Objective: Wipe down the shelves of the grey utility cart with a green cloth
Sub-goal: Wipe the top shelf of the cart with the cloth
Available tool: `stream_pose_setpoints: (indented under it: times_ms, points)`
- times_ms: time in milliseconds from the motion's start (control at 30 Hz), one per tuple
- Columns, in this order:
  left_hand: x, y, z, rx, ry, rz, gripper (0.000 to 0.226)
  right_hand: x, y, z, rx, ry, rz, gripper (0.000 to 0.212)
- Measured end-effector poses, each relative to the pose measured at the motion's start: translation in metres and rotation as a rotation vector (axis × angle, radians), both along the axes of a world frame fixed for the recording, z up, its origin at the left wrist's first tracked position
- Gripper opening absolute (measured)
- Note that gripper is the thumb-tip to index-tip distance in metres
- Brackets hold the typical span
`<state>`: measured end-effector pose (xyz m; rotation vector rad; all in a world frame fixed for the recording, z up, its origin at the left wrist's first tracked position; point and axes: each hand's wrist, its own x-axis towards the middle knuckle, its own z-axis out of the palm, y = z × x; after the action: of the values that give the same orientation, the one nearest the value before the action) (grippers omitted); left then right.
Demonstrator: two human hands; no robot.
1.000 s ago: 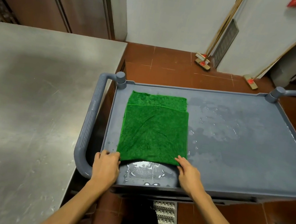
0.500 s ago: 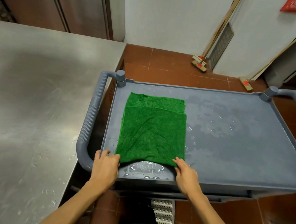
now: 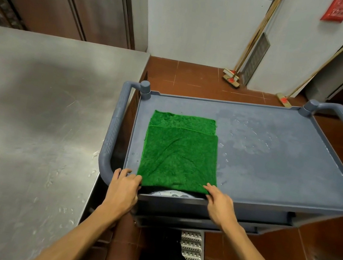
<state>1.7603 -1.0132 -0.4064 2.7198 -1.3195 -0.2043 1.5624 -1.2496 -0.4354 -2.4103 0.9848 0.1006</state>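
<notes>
Head view: over the last second you've dragged the green cloth (image 3: pixel 179 153) back toward you, so its near edge now sits right at the front lip of the top shelf (image 3: pixel 272 168) of the grey cart (image 3: pixel 112 134). Your left hand (image 3: pixel 124 186) and right hand (image 3: pixel 220 205) each pinch a near corner, fingers closed on the fabric. I'd say that strip's done, but the water film (image 3: pixel 248 137) to the right still needs a pass. Steel worktop (image 3: pixel 33 119) sits just left; brooms (image 3: pixel 231 77) lean well behind, nothing blocking you.
</notes>
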Motion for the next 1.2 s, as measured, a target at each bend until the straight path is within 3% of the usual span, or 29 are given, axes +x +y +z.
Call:
stream_pose_setpoints:
  times_ms: [267,1033,1200]
  points:
    - [-0.013,0.006,0.002,-0.001,-0.049,-0.01,0.006,-0.01,0.007,0.009,-0.017,-0.005,-0.005,0.041]
    - [-0.075,0.029,0.019,0.182,-0.14,0.066,0.025,-0.063,0.026,0.019,0.045,-0.033,0.006,0.041]
    - [-0.091,0.04,0.016,0.177,-0.116,0.09,0.04,-0.08,0.034,0.019,0.058,-0.044,0.006,0.041]
